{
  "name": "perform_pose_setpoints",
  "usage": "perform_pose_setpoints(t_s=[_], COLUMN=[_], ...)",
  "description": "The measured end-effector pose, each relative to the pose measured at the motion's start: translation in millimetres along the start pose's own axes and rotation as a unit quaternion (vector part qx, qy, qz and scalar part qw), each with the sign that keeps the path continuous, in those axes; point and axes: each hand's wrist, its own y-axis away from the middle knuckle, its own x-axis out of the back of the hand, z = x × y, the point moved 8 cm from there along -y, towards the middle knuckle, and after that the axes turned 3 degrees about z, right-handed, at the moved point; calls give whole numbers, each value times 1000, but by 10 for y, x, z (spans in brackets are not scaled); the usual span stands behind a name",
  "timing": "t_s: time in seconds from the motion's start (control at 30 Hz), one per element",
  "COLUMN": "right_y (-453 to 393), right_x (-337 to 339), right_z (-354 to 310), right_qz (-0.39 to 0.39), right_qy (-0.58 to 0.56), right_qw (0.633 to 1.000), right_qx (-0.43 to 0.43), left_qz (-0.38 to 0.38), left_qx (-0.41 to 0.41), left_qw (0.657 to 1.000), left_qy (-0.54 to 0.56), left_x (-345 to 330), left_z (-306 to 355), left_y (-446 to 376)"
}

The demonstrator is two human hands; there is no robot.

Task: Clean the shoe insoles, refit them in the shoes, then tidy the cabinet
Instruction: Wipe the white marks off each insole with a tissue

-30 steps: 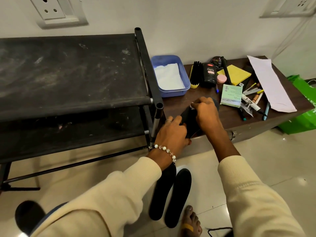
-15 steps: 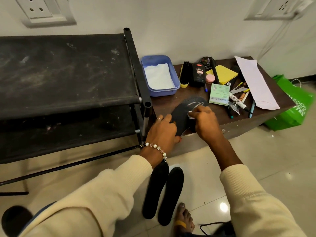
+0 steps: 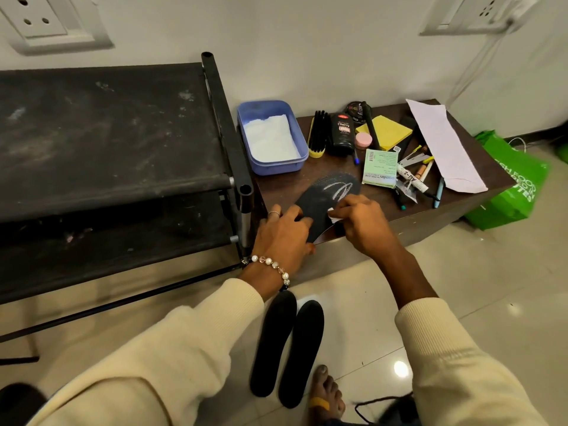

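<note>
Insole (image 3: 325, 198) lies under left hand (image 3: 284, 233).

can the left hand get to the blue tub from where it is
Probably yes. The left hand rests on the insole at the table's front edge, and the bare tabletop between it and the blue tub holds nothing in the way.

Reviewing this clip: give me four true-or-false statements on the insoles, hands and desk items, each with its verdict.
1. The left hand holds down the insole on the wooden desk. True.
2. The right hand grips the shoe brush. False: it pinches a small white piece on the insole; the brush lies beside the blue tub.
3. Two insoles lie on the floor. True.
4. The blue tub is empty. False: white tissue is inside.
</note>
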Motion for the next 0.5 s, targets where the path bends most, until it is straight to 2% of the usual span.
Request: perform_pose_setpoints(t_s=[0.07,0.27,0.33,0.43,0.5], right_y=[8,-74,-92,-88,-88], right_x=[30,38,13,-21,10], right_z=[36,289,187,26,49], right_qz=[15,52,40,8,16], right_qy=[-17,18,19,-5,-30], right_qw=[1000,990,993,1000,999], right_qx=[10,-130,-109,-30,-19], left_qz=[-3,-1,-6,-9,-6], left_qx=[-3,-8,-6,-4,-6], left_qw=[1000,1000,1000,1000,1000], left_qy=[-3,-8,-8,-7,-5], left_x=[-6,4,0,-1,6], left_z=[15,18,5,16,22], left_y=[-4,-18,-32,-29,-30])
